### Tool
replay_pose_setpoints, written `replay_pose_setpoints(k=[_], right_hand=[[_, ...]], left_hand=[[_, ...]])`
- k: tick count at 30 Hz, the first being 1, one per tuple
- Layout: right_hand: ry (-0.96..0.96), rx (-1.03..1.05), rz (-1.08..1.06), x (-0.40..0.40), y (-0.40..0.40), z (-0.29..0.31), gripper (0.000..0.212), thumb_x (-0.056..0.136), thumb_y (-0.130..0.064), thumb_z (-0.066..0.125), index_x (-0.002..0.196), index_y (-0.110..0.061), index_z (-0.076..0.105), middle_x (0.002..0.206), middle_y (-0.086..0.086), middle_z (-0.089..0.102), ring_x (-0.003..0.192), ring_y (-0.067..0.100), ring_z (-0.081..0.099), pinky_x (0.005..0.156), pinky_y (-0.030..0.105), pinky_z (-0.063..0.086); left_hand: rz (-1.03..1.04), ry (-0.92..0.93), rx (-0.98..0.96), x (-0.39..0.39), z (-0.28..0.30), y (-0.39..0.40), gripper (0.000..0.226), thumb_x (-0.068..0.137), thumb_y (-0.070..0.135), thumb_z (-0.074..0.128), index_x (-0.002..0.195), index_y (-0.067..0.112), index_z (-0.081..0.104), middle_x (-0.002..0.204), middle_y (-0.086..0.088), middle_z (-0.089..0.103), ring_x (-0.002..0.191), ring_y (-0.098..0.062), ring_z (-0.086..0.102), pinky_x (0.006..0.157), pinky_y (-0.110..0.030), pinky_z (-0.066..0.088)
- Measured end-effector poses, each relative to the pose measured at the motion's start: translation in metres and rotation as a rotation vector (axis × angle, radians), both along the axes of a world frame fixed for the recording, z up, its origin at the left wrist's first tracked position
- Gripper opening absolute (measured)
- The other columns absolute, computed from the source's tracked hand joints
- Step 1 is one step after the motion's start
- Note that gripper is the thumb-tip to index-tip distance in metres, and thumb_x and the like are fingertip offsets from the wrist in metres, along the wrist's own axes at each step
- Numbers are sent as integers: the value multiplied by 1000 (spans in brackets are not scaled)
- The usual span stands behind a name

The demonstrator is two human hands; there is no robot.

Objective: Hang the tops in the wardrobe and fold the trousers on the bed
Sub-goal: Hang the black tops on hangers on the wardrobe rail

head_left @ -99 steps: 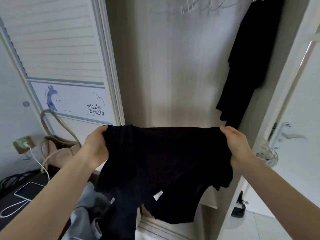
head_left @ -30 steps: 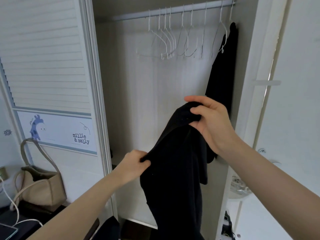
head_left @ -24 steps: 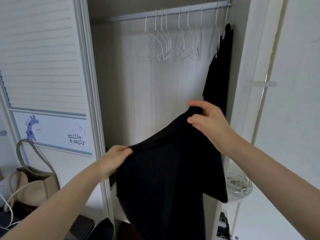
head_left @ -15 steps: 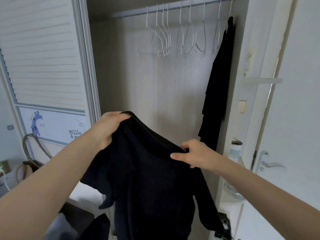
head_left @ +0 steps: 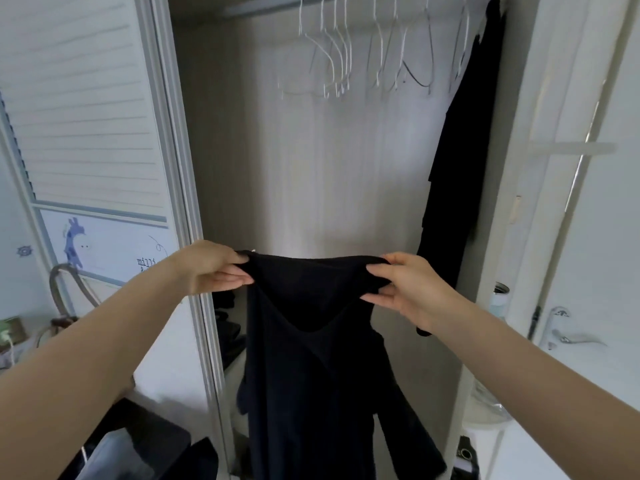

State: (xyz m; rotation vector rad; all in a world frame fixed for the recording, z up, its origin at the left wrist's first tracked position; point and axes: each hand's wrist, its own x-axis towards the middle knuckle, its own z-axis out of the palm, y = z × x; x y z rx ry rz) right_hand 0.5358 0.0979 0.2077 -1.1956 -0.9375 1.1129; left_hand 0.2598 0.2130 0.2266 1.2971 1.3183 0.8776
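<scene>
Black top (head_left: 311, 358) now stretched level, both hands pinching its shoulders, open wardrobe (head_left: 332, 174), white hangers (head_left: 332, 57)

The hands have spread level: left hand (head_left: 211, 268) and right hand (head_left: 403, 289) now pinch the top (head_left: 311, 341) by its shoulders, neckline open, before the wardrobe (head_left: 311, 168).

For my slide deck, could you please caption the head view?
Both hands, left hand and right hand, hold a black top open below empty white hangers.
</scene>
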Motion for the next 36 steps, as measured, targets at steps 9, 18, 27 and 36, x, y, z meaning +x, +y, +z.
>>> replay_pose_setpoints(k=[9,18,27,36], right_hand=[[267,117,-139,-1,67,41,11,96,-9,55,104,-6,61,102,12,66,93,24,65,65,37,56],[62,112,-435,18,133,78,14,92,-16,61,102,-8,66,98,12,68,88,27,67,61,31,55],[-614,47,-572,36,171,63,7,86,-19,69,83,-14,65,85,5,67,77,18,64,60,24,49],[-1281,223,-793,33,161,141,11,82,-24,60,75,-25,68,80,-7,69,81,13,66,78,28,53]], left_hand=[[-399,-216,-121,16,25,59,28,78,18,65,103,7,71,95,-11,72,79,-22,71,64,-31,59],[-662,-299,45,34,48,143,66,26,30,97,85,8,79,85,-11,74,71,-20,71,57,-26,56],[-610,-735,-82,73,74,221,28,61,15,83,85,8,71,79,-5,73,67,-16,73,54,-25,59],[-557,-424,142,128,119,255,16,89,28,67,87,12,66,71,-1,70,54,-12,67,48,-21,54]])
